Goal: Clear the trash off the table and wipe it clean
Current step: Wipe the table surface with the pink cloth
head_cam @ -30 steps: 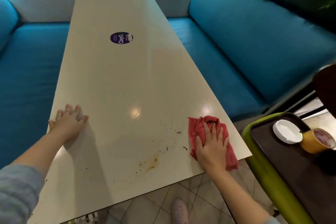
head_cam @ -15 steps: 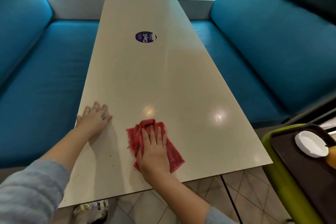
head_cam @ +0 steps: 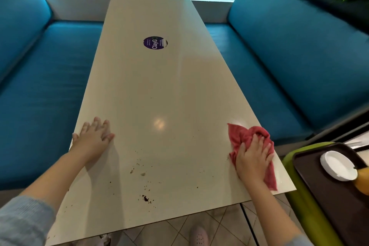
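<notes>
Right hand [head_cam: 252, 159] flat, fingers straight, pressing red cloth [head_cam: 242, 136] onto table [head_cam: 159, 86]; left hand [head_cam: 93, 140] splayed flat on table.

Grey-blue knit sleeves [head_cam: 22, 219]; pale pink perforated clog [head_cam: 199, 235].

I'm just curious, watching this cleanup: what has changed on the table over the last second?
The right hand, pressing the red cloth, swept from beside the left hand back to the right edge of the table. The left hand stayed flat near the left edge, and crumbs still lie near the front.
</notes>
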Motion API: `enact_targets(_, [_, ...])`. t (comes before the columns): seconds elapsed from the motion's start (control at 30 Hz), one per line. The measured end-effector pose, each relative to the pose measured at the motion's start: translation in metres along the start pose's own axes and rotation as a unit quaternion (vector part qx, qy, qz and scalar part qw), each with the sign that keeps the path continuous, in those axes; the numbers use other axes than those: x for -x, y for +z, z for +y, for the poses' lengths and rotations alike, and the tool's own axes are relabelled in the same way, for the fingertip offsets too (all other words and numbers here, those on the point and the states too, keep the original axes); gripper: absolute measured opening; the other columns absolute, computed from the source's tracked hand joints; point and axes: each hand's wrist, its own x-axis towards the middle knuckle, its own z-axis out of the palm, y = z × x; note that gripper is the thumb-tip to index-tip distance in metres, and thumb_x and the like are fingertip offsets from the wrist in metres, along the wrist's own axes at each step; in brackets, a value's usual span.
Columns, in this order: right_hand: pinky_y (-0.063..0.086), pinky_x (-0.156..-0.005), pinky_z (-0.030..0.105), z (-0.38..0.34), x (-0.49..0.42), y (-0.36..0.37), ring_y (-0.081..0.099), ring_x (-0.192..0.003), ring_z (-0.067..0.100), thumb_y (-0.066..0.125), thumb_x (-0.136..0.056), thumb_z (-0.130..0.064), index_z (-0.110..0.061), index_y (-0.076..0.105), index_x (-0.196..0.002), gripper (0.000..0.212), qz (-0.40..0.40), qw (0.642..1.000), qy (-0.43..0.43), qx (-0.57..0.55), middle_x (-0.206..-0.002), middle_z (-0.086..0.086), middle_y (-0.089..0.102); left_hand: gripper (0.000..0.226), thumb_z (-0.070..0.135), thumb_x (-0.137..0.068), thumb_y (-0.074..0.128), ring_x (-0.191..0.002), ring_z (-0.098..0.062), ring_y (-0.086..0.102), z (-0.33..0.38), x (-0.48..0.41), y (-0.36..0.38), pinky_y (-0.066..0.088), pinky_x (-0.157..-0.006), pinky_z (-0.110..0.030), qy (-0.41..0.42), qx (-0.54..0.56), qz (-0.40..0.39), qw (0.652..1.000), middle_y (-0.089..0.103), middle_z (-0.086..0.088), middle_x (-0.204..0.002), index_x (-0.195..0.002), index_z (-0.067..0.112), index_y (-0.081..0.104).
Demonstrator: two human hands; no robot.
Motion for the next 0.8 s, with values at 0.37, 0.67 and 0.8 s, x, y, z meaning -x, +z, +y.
enact_targets(0.37, [-0.005, -0.119, 0.044, -0.09, -0.089, 0.033, 0.002, -0.147, 0.029, 0.03, -0.096, -0.033, -0.014, 0.023, -0.15, 0.058, -0.074, 0.981, -0.178, -0.03, -0.158, 0.011, 0.018, 0.061, 0.05, -0.099, 0.021, -0.146, -0.026, -0.009, 0.003, -0.002, 0.0, 0.004, -0.115, -0.053, -0.006, 0.004, -0.004, 1.0, -0.016, 0.003, -0.158, -0.151, 0.031, -0.004])
enact_targets(0.67, [-0.007, -0.119, 0.04, -0.153, 0.06, 0.043, 0.001, -0.148, 0.024, 0.017, -0.094, -0.042, -0.018, 0.031, -0.148, 0.061, -0.199, 0.885, -0.411, -0.091, -0.157, 0.005, 0.021, 0.06, 0.048, -0.1, 0.026, -0.147, -0.026, -0.005, 0.007, 0.002, -0.006, 0.006, -0.115, -0.055, -0.013, 0.012, -0.008, 1.0, -0.011, 0.003, -0.159, -0.152, 0.03, 0.002])
enact_targets(0.8, [-0.01, -0.119, 0.039, -0.147, 0.079, 0.028, -0.008, -0.147, 0.014, 0.029, -0.099, -0.05, -0.033, 0.016, -0.151, 0.056, -0.27, 0.851, -0.436, -0.108, -0.159, -0.006, 0.01, 0.058, 0.046, -0.1, 0.031, -0.147, -0.025, -0.001, 0.011, 0.005, -0.012, 0.009, -0.114, -0.055, -0.024, 0.03, -0.012, 0.999, -0.005, 0.003, -0.16, -0.152, 0.031, 0.009])
